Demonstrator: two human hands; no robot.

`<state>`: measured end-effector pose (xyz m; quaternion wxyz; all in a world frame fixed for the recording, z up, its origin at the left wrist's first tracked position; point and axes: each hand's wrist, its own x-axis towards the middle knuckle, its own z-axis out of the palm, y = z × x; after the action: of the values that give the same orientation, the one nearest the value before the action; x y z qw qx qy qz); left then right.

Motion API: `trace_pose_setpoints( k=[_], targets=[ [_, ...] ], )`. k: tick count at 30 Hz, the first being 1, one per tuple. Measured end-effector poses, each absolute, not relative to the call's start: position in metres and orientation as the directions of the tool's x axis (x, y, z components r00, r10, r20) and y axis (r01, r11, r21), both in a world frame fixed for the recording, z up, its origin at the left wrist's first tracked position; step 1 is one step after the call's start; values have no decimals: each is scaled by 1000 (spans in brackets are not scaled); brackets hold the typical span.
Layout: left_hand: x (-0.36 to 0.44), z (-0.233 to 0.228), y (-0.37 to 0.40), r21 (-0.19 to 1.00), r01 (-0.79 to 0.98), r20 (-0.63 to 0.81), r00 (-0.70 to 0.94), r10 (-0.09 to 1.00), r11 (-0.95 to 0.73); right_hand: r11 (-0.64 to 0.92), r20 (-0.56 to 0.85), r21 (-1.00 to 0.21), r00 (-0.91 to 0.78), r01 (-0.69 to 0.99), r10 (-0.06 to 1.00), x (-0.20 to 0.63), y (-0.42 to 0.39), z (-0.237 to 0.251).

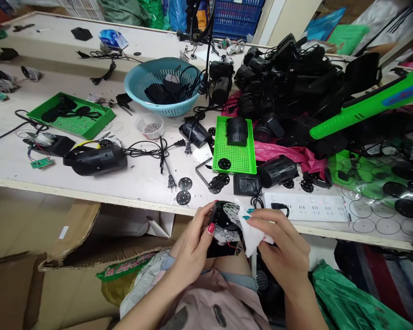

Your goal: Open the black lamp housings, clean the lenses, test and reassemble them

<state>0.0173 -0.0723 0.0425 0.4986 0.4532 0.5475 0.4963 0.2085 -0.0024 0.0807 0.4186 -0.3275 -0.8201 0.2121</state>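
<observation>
My left hand [192, 243] grips a small black device [223, 224] with a round patterned disc on its face and thin red wires at its base, held just below the table's front edge. My right hand [278, 247] holds a white cloth [253, 233] pressed against the device's right side. Both hands are over my lap. On the table straight ahead lie a green perforated tray [234, 156] with a black housing on it, loose black discs [185, 184] and a white power strip [309, 207].
A large pile of black devices [296, 87] fills the right of the table, with a green bar [368, 107] across it. A blue basket [163, 87], a bowl of small metal parts [152, 126], a second green tray [72, 117] and cables lie left. Cardboard boxes [55, 256] stand below.
</observation>
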Motion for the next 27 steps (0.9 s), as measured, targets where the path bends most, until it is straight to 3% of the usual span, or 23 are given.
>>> trace_pose_setpoints(
  k=[4,9,12,16,27],
  targets=[
    [18,41,-73,994,14,-108,-108,988,110,706,569,-607,-421,365,706,207,-4,85],
    [14,37,-72,988,-52,-155,-146,977,148,645,633,-594,-216,481,743,224,1,100],
    [12,36,-70,979,-69,-200,-146,969,192,622,556,-553,-311,555,771,239,6,105],
    [16,38,-67,971,-133,-214,-103,971,200,653,465,-580,-460,487,756,235,2,97],
    [19,39,-69,964,-149,-225,-29,974,218,621,415,-656,-482,430,772,207,1,85]
  ],
)
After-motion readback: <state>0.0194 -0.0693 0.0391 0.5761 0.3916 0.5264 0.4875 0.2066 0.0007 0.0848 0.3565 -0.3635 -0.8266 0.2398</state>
